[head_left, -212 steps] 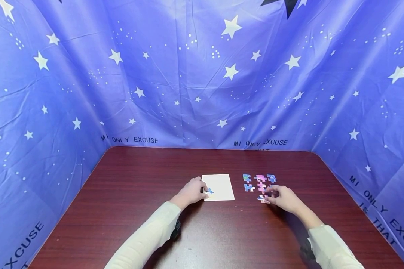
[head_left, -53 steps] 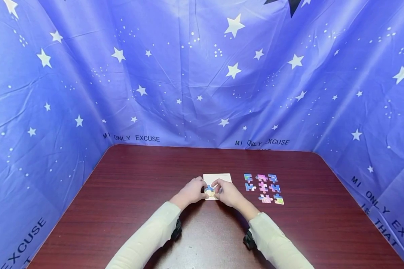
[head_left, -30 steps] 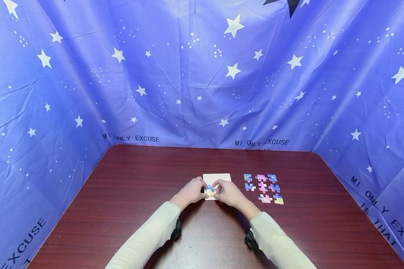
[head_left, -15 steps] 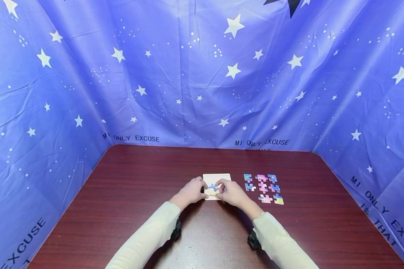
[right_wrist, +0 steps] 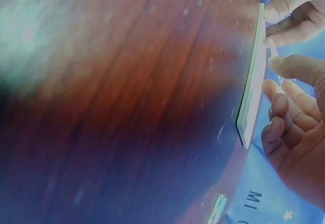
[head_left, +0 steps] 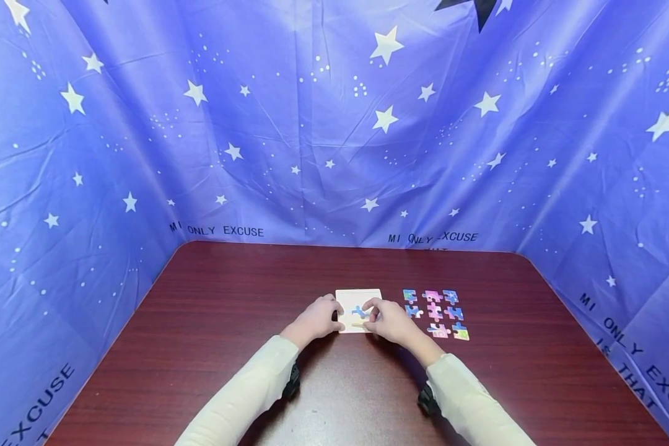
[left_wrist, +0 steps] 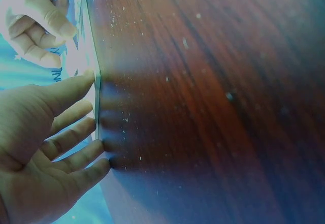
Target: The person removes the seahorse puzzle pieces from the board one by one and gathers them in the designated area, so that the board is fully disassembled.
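My left hand (head_left: 316, 316) lies at the left side of a flat, cream-white square puzzle board (head_left: 362, 295). In the left wrist view its fingers reach along the board's side edge, with the thumb at a corner. My right hand (head_left: 393, 319) is over the board's right half, pinching a jigsaw piece (head_left: 358, 311) between thumb and fingers. The piece has a blue knobbed part, a pale body and a yellow strip at the near side; the fingers cover its right side. In the right wrist view the pinched piece (right_wrist: 274, 51) stands tilted beside the board.
Several pink and blue jigsaw pieces (head_left: 434, 311) lie spaced in rows to the right of the board, on the dark red wooden table (head_left: 245, 291). A blue star-printed curtain (head_left: 290, 142) rises behind the table's far and side edges.
The right hand was over the loose pieces, then came left onto the board. Over the last second it has shifted right with the jigsaw piece. The left hand has stayed at the board's edge.
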Demonstrator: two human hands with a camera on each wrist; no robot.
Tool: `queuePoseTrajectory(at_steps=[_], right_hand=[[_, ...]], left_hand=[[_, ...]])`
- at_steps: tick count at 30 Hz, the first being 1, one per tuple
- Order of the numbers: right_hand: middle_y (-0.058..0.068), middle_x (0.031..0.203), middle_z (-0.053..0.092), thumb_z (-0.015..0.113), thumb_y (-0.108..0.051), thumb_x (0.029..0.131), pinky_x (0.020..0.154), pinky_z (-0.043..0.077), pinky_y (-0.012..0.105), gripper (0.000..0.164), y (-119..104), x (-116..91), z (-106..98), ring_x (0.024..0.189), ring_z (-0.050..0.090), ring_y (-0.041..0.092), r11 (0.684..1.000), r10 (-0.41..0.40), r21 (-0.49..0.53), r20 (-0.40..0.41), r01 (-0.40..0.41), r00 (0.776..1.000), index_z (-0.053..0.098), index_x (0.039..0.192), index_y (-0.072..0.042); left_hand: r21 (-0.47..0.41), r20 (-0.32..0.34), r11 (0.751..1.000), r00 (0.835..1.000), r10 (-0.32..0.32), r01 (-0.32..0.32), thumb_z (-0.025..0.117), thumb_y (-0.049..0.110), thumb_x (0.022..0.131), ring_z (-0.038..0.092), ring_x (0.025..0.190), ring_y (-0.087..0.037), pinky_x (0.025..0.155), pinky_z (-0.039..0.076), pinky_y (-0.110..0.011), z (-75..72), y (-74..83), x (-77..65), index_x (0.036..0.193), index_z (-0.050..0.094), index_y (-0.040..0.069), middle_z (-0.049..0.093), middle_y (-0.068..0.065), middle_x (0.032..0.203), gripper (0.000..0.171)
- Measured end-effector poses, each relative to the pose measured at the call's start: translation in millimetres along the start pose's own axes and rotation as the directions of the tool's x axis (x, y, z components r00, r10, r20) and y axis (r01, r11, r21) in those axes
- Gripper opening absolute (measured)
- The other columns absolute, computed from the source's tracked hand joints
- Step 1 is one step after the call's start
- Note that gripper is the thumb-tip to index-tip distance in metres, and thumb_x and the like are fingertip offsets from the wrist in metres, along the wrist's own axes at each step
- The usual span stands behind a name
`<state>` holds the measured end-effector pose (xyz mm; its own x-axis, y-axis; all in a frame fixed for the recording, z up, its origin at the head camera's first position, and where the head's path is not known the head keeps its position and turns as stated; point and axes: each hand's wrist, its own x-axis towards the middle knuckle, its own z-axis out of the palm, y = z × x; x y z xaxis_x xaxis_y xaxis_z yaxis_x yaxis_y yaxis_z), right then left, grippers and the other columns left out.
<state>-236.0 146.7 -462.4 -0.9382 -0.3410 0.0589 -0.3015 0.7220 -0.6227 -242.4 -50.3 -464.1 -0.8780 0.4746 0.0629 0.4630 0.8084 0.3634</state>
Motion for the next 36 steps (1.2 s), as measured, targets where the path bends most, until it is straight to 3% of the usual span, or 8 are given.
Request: queuePoseTrajectory(at_steps=[7,21,31,36], right_hand=[[-0.001,0.069,0.055,0.071,-0.012,0.078,0.047,0.041,0.023,0.026,6,-5,-7,0.047,0.048,0.007,0.999,0.027,0.028,0.018,-0.028,0.999,0.061,0.102,-0.006],[-0.004,0.069,0.052,0.071,-0.014,0.080,0.055,0.038,0.022,0.026,22,-15,-22,0.052,0.047,0.007,0.998,0.028,-0.063,0.013,-0.027,1.000,0.062,0.102,-0.006],[-0.005,0.065,0.051,0.073,-0.013,0.077,0.052,0.037,0.020,0.025,37,-24,-30,0.052,0.044,0.005,0.995,-0.016,-0.098,-0.007,0.015,1.000,0.062,0.099,-0.005],[-0.004,0.066,0.051,0.072,-0.014,0.078,0.051,0.038,0.021,0.025,43,-29,-35,0.053,0.045,0.007,0.995,0.017,-0.096,0.001,-0.016,1.000,0.063,0.100,-0.006]], left_hand=[[-0.005,0.009,1.000,1.000,-0.016,0.016,0.076,0.024,0.077,0.057,0.090,-0.021,0.085,0.048,-0.030,-0.3,0.7,-1.2,0.098,0.069,0.006,0.056,-0.004,0.095,0.029],[-0.008,0.010,1.000,1.000,-0.012,0.012,0.076,0.023,0.077,0.058,0.091,-0.022,0.087,0.048,-0.030,-0.6,-0.1,-0.2,0.099,0.069,0.005,0.057,-0.005,0.096,0.029],[-0.017,0.019,1.000,1.000,-0.003,0.003,0.075,0.022,0.078,0.058,0.092,-0.021,0.087,0.048,-0.029,-1.7,0.5,-1.0,0.100,0.069,0.004,0.057,-0.005,0.096,0.029],[-0.022,0.023,1.000,1.000,-0.006,0.006,0.075,0.022,0.078,0.058,0.092,-0.020,0.087,0.048,-0.030,-1.5,1.2,-1.0,0.101,0.068,0.004,0.057,-0.006,0.097,0.029]])
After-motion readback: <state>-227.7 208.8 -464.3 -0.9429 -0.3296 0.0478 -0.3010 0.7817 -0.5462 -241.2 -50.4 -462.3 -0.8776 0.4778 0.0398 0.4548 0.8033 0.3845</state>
